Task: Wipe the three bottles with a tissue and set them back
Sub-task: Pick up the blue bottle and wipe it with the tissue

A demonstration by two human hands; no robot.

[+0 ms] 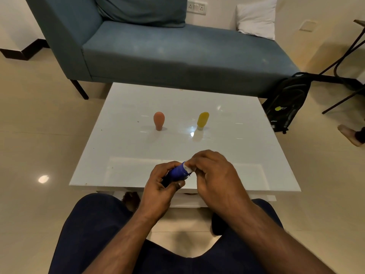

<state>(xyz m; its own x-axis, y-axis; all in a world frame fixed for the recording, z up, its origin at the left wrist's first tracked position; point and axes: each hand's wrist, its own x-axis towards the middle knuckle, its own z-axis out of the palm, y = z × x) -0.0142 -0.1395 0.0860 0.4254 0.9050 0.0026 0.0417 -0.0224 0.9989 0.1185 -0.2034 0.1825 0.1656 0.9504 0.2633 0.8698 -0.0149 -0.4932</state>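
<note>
A blue bottle (pixel 176 172) lies tilted in my left hand (pixel 164 182), which grips its lower body above the near edge of the white table (pixel 122 155). My right hand (pixel 213 171) is closed around the bottle's upper end, pressing a small white tissue (pixel 187 168) against it. An orange bottle (pixel 159 121) stands upside down on its cap at the table's middle left. A yellow bottle (pixel 202 120) stands the same way to its right. Most of the tissue is hidden under my fingers.
A blue sofa (pixel 177 50) runs behind the table with a white pillow (pixel 256 16) on it. A black backpack (pixel 286 103) leans by the table's far right corner. Dark chair legs (pixel 343 62) and someone's foot (pixel 351 135) are at the right. My knees flank the near edge.
</note>
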